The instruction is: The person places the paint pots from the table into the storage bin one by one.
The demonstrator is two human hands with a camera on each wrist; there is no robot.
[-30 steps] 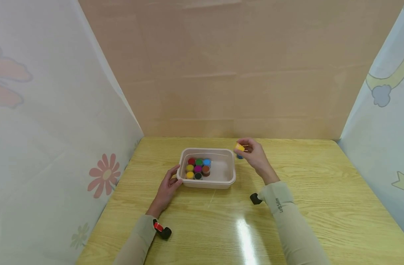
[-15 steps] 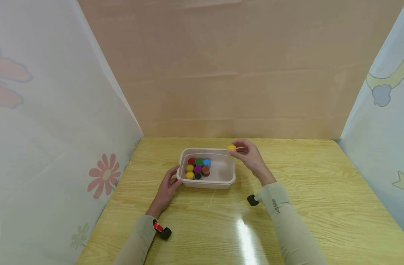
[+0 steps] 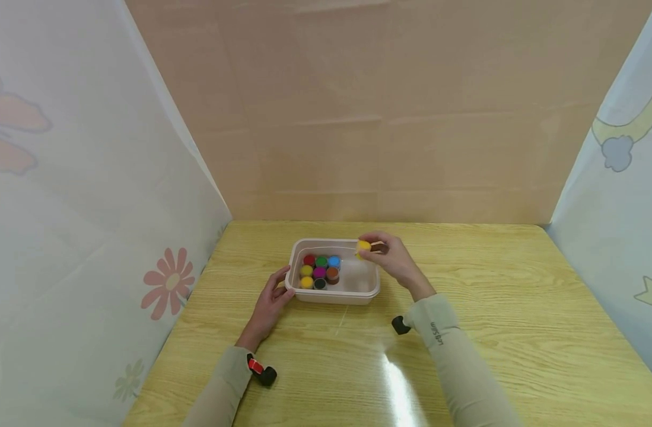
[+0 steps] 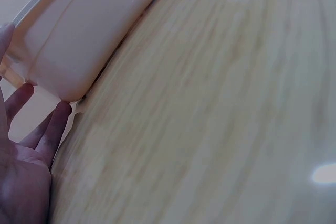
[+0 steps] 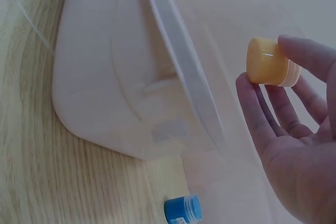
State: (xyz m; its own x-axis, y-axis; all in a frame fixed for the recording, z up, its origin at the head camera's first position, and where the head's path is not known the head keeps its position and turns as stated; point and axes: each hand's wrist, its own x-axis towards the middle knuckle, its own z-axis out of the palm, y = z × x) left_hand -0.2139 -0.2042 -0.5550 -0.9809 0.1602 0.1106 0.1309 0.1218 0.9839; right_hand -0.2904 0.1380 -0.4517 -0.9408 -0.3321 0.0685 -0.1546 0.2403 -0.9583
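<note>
My right hand pinches a small yellow paint pot between thumb and fingertips, above the right end of a pale plastic box. My left hand touches the box's left end with its fingertips, the thumb by the near corner; in the left wrist view the fingers look fairly straight. Several paint pots stand grouped in the left half of the box, among them red, green, light blue, purple, brown and black.
A blue paint pot is on the table just outside the box's right end; my right hand hides it in the head view. The wooden table ends at a brown paper backdrop, with patterned sheets at both sides.
My right hand has carried the yellow pot leftward and slightly down, from beyond the box's right edge to over its right end. The left hand and the box have stayed in place.
</note>
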